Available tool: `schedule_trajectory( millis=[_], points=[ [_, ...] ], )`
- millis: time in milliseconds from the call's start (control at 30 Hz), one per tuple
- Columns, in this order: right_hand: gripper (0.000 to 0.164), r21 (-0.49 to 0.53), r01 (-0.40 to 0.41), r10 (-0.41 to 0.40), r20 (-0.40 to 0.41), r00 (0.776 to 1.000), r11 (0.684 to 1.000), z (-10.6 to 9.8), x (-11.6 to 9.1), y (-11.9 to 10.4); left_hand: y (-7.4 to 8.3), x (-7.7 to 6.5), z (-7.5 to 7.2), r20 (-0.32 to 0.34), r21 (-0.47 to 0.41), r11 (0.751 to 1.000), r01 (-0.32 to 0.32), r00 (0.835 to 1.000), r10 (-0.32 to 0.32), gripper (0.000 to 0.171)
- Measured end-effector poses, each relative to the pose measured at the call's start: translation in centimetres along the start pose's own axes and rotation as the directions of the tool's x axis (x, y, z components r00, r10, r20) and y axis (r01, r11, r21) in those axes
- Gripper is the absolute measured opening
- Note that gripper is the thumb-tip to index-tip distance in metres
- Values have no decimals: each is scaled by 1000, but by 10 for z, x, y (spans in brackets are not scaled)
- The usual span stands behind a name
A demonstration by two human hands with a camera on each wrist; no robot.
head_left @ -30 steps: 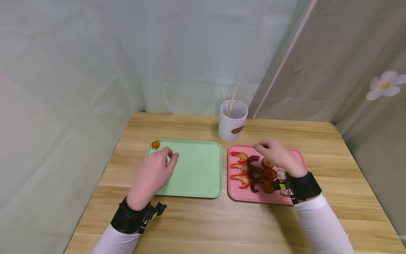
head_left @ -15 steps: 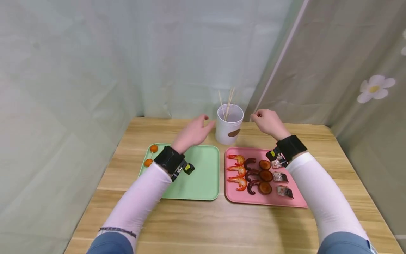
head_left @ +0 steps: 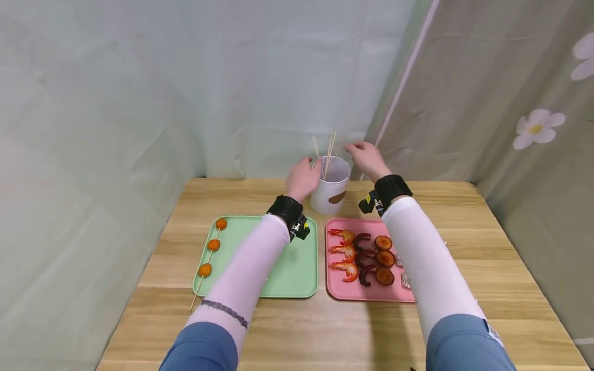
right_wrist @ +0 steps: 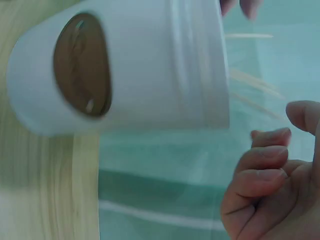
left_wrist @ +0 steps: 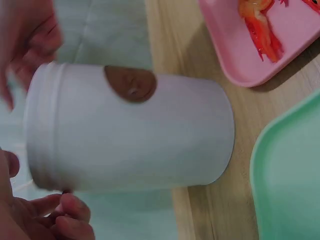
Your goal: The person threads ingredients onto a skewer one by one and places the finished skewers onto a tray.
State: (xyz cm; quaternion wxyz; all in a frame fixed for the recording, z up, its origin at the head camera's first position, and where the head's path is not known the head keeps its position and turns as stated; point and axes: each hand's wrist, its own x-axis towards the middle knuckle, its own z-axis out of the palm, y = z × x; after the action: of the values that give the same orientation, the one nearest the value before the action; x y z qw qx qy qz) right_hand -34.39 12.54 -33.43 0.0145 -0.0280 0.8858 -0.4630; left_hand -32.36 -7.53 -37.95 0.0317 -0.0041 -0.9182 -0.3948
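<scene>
A white cup (head_left: 322,198) with a brown oval mark stands upright at the back of the table, several thin bamboo skewers (head_left: 330,148) leaning in it. At its left side is my left hand (head_left: 302,178); in the left wrist view its bent fingers (left_wrist: 72,220) lie close beside the rim, and I cannot tell whether they touch. To the right of the rim hovers my right hand (head_left: 368,158). Its fingers (right_wrist: 262,177) are loosely curled, the thumb apart, with nothing between them in the right wrist view.
A green tray (head_left: 290,268) carries a skewer with orange balls (head_left: 213,245) at its left edge. Beside it, a pink tray (head_left: 371,294) holds shrimp (head_left: 344,252), dark curled tentacles (head_left: 364,257), round brown slices (head_left: 385,259) and fish pieces (head_left: 406,281), partly hidden by the right arm.
My left hand has moved from above the green tray, away and right, to the cup, uncovering the skewer of orange balls. My right hand has moved from over the pink tray to the cup's right.
</scene>
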Motion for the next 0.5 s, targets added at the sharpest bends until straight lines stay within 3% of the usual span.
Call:
schedule_trajectory(
  millis=[200,367,500],
  points=[
    [51,-4,0,-1,-93,996,1000,12,5,-11,3,3,14,-70,91,996,-21,997,28,52],
    [50,0,-44,44,-133,990,999,16,10,-10,2,3,21,-70,159,987,-28,997,40,40],
    [49,-18,-21,19,-133,991,1000,18,14,-6,1,1,25,-68,185,981,-59,995,72,38]
  ],
)
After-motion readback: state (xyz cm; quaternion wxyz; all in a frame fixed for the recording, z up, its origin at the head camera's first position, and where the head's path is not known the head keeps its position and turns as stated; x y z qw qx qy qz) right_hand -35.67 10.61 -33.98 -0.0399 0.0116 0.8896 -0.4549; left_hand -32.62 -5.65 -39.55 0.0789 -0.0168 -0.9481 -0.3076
